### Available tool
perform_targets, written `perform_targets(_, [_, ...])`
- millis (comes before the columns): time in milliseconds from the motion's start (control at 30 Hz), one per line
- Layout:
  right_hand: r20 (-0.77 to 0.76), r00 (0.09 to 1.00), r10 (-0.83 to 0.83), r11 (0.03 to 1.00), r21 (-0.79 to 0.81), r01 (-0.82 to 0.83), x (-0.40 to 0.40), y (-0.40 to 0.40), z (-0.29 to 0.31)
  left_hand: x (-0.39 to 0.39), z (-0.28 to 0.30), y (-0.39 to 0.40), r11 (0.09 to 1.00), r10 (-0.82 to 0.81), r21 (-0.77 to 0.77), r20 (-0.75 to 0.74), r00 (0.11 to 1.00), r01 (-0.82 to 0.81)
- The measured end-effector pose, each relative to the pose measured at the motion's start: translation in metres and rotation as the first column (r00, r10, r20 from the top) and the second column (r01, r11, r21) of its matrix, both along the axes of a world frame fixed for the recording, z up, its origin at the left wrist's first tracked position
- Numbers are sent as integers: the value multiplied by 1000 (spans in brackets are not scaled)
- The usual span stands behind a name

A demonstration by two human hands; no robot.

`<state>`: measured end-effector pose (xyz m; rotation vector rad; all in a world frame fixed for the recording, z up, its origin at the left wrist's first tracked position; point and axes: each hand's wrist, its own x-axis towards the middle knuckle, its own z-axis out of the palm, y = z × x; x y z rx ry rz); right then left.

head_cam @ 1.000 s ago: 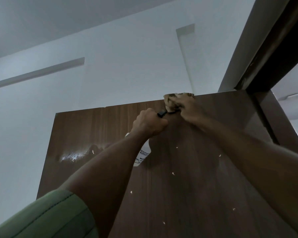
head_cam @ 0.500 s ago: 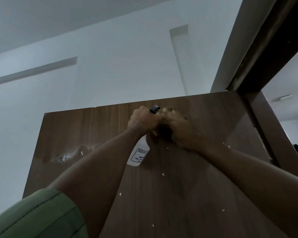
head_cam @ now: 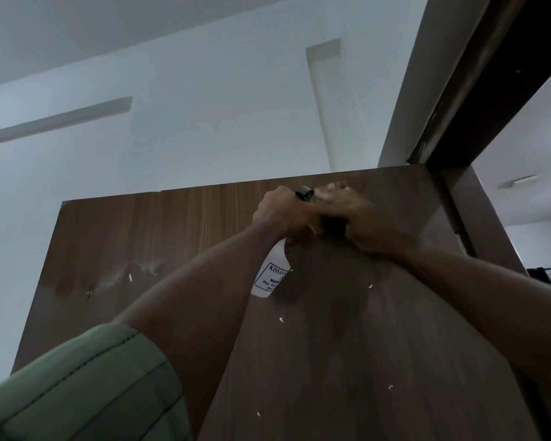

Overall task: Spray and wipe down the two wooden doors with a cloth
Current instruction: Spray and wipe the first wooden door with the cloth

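Wiping is underway near the door's (head_cam: 178, 237) top edge. The right hand (head_cam: 360, 224) presses a cloth (head_cam: 333, 187), which peeks out past its blurred fingertips. The left hand (head_cam: 283, 214) grips the bottle (head_cam: 272, 275) just beside it, body hanging below the fingers. Next, I'd guess, a sweep toward the wet patch (head_cam: 124, 275).

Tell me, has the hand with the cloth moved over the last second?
Yes. The right hand and its cloth were up at the top edge of the door a second ago; now they sit a little below that edge, beside the spray bottle.
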<state>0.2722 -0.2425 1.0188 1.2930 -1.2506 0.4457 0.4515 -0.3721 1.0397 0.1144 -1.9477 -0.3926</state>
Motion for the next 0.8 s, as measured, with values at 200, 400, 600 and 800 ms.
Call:
perform_targets(200, [250,968,14,968,-246,49,26,1,9,-18,1,16,999,22,-35,14,1000,-22])
perform_targets(400, [44,999,-5,998,-65,8,-27,35,6,-22,1,38,999,16,-47,29,999,-15])
perform_targets(600, [207,978,-37,976,-203,80,-10,39,5,-32,-1,67,995,17,-99,36,999,-13])
perform_targets(800, [148,989,-24,977,-206,54,-58,68,-6,-48,0,90,994,13,-111,52,999,-8])
